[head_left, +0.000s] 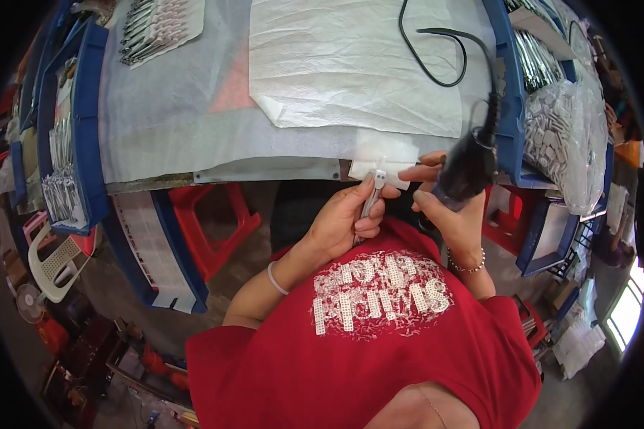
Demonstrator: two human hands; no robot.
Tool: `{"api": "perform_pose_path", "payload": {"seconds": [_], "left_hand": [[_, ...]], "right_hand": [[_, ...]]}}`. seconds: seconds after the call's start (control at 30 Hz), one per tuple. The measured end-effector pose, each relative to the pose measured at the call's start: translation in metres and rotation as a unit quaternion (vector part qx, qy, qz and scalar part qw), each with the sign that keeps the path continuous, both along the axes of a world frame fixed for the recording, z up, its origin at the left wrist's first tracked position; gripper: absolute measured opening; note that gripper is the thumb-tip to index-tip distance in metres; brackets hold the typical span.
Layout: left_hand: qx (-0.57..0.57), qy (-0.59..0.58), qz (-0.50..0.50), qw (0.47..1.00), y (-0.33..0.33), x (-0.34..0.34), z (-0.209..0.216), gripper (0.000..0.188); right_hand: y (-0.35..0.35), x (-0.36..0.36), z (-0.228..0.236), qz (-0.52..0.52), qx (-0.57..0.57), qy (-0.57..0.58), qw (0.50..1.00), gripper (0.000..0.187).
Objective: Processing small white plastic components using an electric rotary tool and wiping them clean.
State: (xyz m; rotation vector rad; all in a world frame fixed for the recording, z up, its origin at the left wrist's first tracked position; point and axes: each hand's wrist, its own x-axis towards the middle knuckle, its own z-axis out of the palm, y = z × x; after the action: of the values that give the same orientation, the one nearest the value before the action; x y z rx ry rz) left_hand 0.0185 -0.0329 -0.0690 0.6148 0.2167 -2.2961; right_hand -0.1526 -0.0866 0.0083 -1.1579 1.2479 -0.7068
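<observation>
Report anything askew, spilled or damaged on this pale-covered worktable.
Nothing looks spilled or damaged. The wrinkled, thin white sheet looks untidy: its near-left corner is folded rather than flat. The thin black cord of the rounded black tool loops loosely over the sheet.

On my feed, counted around the worktable [154, 143]: 2 hands, 2 held things, 2 red stools.
At the worktable's near edge I count 1 left hand [347, 214], 1 right hand [456, 218], 1 black corded tool [469, 168] and 1 slim metal piece [369, 206]; below that edge, 2 red stools [225, 232]. On top: 1 large white sheet [350, 64], 1 batch of metal pieces [161, 28], too overlapped to number. Left of it: 1 pale chair [59, 275], 1 fan [30, 304]. Right: 1 clear bag [569, 136].
</observation>
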Motion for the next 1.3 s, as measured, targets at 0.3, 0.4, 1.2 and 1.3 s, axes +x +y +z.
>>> {"api": "perform_pose_path", "payload": {"seconds": [0.3, 0.4, 1.2, 1.3], "left_hand": [[-0.005, -0.092, 0.058, 0.994, 0.005, -0.014, -0.003, 0.036], [-0.019, -0.13, 0.082, 0.988, 0.008, -0.018, -0.001, 0.034], [-0.089, -0.216, 0.032, 0.972, 0.006, -0.022, -0.002, 0.023], [-0.076, -0.208, 0.033, 0.975, 0.006, -0.021, -0.001, 0.023]], "right_hand": [[-0.02, 0.017, -0.011, 0.043, 0.042, 0.018, 0.998, 0.042], [-0.022, 0.018, -0.019, 0.077, 0.005, 0.046, 0.996, 0.039], [-0.025, 0.008, -0.006, 0.105, 0.055, 0.084, 0.989, 0.055], [-0.018, 0.006, -0.004, 0.056, 0.002, 0.052, 0.997, 0.051]]}}
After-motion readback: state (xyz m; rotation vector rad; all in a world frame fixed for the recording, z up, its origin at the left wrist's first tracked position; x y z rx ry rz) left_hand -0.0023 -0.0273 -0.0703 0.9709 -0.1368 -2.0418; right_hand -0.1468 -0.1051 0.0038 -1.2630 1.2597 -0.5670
